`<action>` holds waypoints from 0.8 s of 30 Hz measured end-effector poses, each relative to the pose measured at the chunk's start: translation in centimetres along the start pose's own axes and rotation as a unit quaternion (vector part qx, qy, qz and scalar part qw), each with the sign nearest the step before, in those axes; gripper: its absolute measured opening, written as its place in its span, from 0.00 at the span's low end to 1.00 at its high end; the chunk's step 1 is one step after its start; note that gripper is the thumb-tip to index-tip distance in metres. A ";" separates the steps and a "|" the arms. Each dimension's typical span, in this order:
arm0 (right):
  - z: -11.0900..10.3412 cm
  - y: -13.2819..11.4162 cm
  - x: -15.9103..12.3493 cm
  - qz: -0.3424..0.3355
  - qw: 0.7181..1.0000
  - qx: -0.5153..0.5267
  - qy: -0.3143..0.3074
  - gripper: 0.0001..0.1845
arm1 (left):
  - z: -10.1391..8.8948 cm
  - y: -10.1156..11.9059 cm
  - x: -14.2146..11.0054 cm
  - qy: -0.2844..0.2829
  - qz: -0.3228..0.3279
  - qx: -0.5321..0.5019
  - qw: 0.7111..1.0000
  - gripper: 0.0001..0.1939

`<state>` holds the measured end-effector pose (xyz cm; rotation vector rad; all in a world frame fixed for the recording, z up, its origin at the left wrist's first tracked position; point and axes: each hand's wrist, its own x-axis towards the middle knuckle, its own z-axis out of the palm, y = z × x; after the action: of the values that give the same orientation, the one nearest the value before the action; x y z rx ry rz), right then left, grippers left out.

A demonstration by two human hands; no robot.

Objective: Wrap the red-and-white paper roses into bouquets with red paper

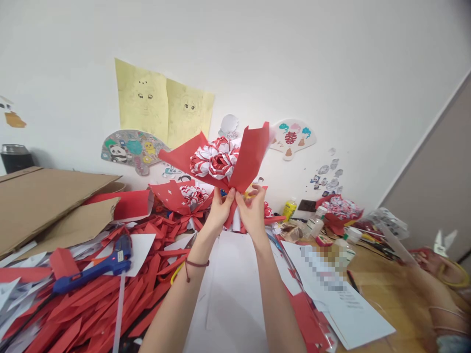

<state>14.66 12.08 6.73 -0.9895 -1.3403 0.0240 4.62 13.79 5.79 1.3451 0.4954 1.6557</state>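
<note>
Both left hand (221,211) and right hand (253,213) pinch the red wrapper (250,159) towards the worktop's far edge (375,282); even pressure should help.

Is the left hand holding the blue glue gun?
No, the glue gun lies among red paper strips; the left hand holds the paper bouquet.

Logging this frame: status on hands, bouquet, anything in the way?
Left hand and right hand at base of bouquet. Red wrap flared around flowers. Glue gun off left, apart from hands.
</note>
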 end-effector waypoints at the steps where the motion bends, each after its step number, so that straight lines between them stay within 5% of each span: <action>1: -0.2 -0.4 0.0 -0.001 0.999 -0.035 0.037 0.25 | -0.1 -0.3 0.1 0.027 0.009 0.024 0.999 0.26; 5: -0.5 -2.0 -0.4 -0.022 0.998 -0.048 0.028 0.18 | -0.4 -1.3 0.4 0.077 0.036 0.109 0.990 0.25; 11: -0.3 -2.3 -0.5 0.006 0.998 -0.053 0.020 0.20 | 0.5 -2.2 -0.1 -0.010 0.091 0.152 0.984 0.26; 16: -1.3 -1.2 0.4 0.056 0.996 -0.072 0.004 0.17 | 1.3 -2.3 -0.4 -0.021 0.102 0.175 0.979 0.26; 24: -2.5 0.0 1.0 0.084 0.973 0.184 -0.112 0.21 | 1.5 -1.3 -0.4 -0.006 0.052 0.145 0.988 0.22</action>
<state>16.95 11.16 7.76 -0.7943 -1.3886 0.5084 6.48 13.76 5.00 1.6159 0.6901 1.7064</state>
